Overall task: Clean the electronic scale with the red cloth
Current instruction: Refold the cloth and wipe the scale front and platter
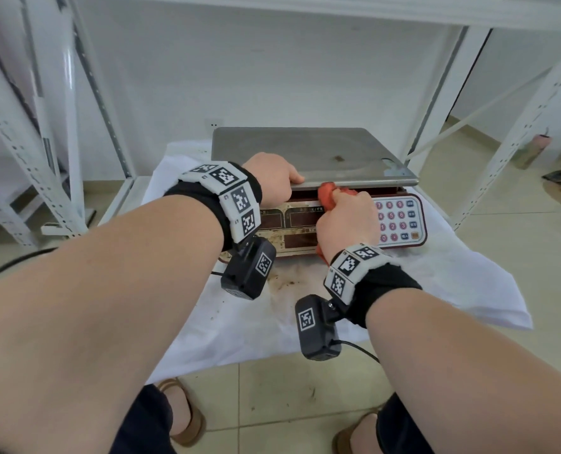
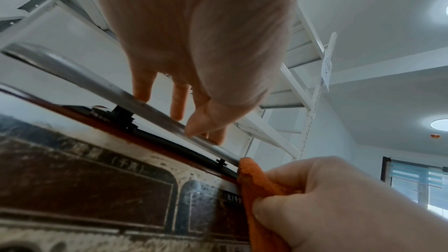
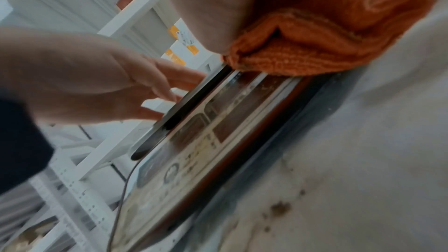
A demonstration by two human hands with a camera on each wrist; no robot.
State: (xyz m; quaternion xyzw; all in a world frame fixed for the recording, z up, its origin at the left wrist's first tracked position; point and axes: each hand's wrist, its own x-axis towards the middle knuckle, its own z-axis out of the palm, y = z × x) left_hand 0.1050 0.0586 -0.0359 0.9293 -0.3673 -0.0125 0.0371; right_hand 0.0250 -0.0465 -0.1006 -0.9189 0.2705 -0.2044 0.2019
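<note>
Fingers [image 2: 274,212] of my right hand [image 1: 344,221] are curling tight around the red cloth [image 1: 329,195], bunching it into a wad, and I'm pushing the wad's tip into the gap under the front edge of the metal tray [image 1: 305,152]. My left hand [image 1: 274,178] is hooking that same front edge nearer its left corner, fingers [image 2: 143,87] fairly straight and a bit apart on top of the tray, thumb looking tucked at the rim, so it's propping the tray rather than really clenching it.

The scale [image 1: 400,221] is sitting on a white sheet [image 1: 452,283] spread over the floor, in front of white shelving [image 1: 59,132], and the cloth is right at the middle of its front, between tray and display panel [image 2: 97,189].

That panel is looking seriously grimy, and there's a brown spot on the tray too, so I reckon plenty is left to do. For this bit, I'd say keep the tray lifted steady with the left hand, drag the cloth sideways along the slot instead of jabbing, and go easy around the little black supports under the tray.

Both forearms are reaching forward and down, wrists roughly level, right wrist hovering over the display panel next to the keypad [image 1: 398,219].
</note>
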